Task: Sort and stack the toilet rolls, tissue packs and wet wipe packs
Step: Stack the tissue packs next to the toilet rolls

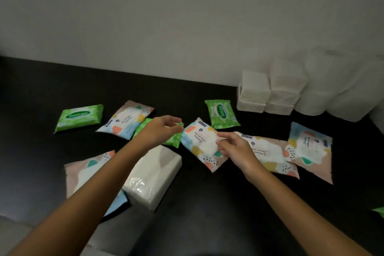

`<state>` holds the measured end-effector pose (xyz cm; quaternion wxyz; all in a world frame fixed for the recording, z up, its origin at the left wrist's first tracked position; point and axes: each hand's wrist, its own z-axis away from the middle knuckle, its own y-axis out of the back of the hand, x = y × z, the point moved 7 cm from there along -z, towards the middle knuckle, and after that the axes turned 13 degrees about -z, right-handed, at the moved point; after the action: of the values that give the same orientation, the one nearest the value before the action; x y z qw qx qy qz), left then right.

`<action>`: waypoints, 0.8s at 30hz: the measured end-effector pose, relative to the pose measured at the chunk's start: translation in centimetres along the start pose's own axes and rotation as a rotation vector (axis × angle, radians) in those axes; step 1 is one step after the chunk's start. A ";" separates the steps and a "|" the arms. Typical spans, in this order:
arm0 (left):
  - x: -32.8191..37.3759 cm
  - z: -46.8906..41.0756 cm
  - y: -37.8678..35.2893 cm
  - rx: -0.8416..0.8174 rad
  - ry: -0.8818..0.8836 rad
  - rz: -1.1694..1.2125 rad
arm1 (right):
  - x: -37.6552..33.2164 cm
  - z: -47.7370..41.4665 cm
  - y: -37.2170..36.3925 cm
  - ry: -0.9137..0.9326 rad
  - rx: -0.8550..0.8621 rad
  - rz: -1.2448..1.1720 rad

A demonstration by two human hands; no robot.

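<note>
A: Hands?

B: Left hand [160, 131] is over a green pack [173, 141], fingers loosely curled at its far corner. Can't tell if it's gripping or only touching.

A: Right?

B: Right hand [234, 147] is on a patterned pack [199, 143]. Fingers are curled, with the tips on its white middle and the thumb side hidden. Can't tell if it's a real grasp either. That pack lies between the two hands, tilted, and its right edge overlaps a second patterned pack [268, 151] under the right hand.

A: Other wipes?

B: Third patterned pack [309, 149] is right of the right hand, touching the second. Fourth patterned pack [126, 119] is just left of and beyond the left hand, with the green pack's end tucked against it. Far-left green pack [80, 117] is further left again. An upright green pack [221, 114] sits beyond the right hand, close to the held pack's far corner. One more patterned pack [83, 174] is under the left forearm. A green corner [379, 211] shows at the right frame edge.

A: Tissues and rolls?

B: A loose tissue pack [153, 174] sits just behind the left hand, beside the forearm. The tissue stacks [252, 91] are well beyond the right hand, against the wall [187, 27]. The rolls [332, 85] are stacked right of those, touching them. It's dim there, so I can't count them.

A: Surface?

B: Black worktop [207, 203].
</note>
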<state>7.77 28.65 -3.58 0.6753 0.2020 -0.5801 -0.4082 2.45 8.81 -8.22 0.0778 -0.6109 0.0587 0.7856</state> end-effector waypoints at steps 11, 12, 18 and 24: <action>-8.2 5.5 0.2 -0.021 0.288 -0.088 | 4.8 4.6 -7.9 -0.227 -0.201 -0.012; -8.4 5.7 0.0 -0.017 0.299 -0.097 | 5.2 4.9 -8.3 -0.226 -0.206 -0.003; -8.9 6.4 -1.0 -0.033 0.324 -0.180 | 5.9 6.5 -10.8 -0.200 -0.291 0.051; -8.0 6.6 -1.3 0.080 0.244 0.005 | 4.7 6.5 -10.4 -0.125 -0.259 0.002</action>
<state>1.20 35.54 -7.89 0.7332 0.2753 -0.5102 -0.3554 -2.82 20.49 -11.19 0.0009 -0.5655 -0.0475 0.8234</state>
